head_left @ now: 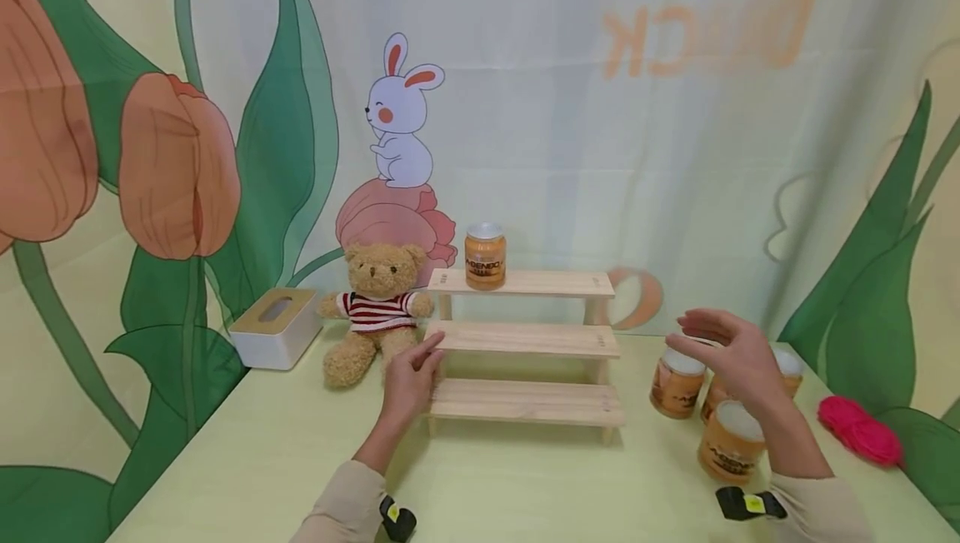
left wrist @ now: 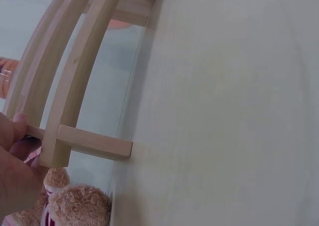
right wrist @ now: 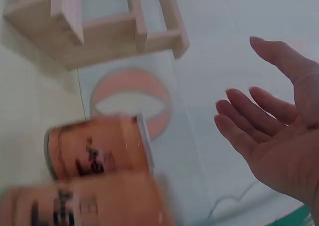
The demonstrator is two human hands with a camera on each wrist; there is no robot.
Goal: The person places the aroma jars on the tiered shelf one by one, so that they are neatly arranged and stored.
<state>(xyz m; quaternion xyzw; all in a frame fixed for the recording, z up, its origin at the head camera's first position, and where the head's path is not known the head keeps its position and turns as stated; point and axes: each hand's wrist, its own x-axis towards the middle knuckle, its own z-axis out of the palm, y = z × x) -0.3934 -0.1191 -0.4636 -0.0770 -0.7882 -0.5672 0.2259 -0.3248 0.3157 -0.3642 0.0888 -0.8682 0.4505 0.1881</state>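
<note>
I see a pale green table [head_left: 525, 485] in front of a printed backdrop [head_left: 675, 151] of tulips and a rabbit. A three-tier wooden shelf [head_left: 525, 339] stands at the table's centre, steps rising toward the backdrop; one orange jar [head_left: 484, 256] stands upright at the left end of its top step. A teddy bear [head_left: 375, 310] in a striped jumper sits just left of the shelf, and a white tissue box [head_left: 273, 328] lies further left. My left hand [head_left: 408, 381] reaches forward, forearm low over the table, and grips the shelf's left end at the middle step; the left wrist view shows its thumb [left wrist: 17, 126] against the wooden frame. My right hand [head_left: 731, 356] hovers, fingers straight and spread, palm facing left, holding nothing, above a cluster of orange jars [head_left: 731, 443] standing on the table right of the shelf. A pink yarn ball [head_left: 858, 430] lies near the right edge.
</note>
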